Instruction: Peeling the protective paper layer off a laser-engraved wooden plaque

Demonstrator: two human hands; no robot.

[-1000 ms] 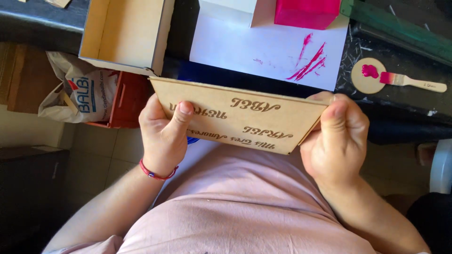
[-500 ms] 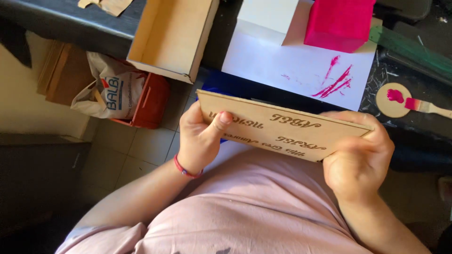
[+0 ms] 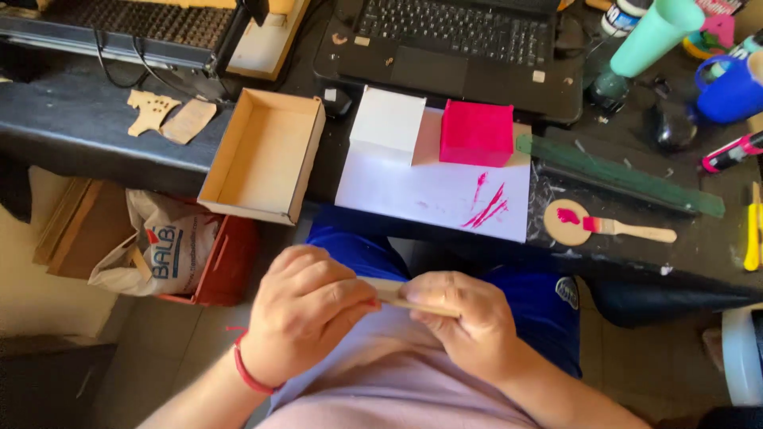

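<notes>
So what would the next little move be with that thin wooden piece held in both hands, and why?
Probably tip the wooden panel flat again. Both the left hand and the right hand pinch it edge-on over the lap, so only a thin strip shows and neither face can be seen. The open wooden box and the pink-tipped brush lie apart on the desk.

Dark workbench (image 3: 95, 135) with open wooden box (image 3: 262, 155), laptop (image 3: 461, 40) (paint-streaked white sheet (image 3: 429, 195) too)

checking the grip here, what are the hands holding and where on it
Both hands hold one thin wooden board seen edge-on. The left hand pinches its left end, the right hand its right end; only a short strip shows between them.
</notes>
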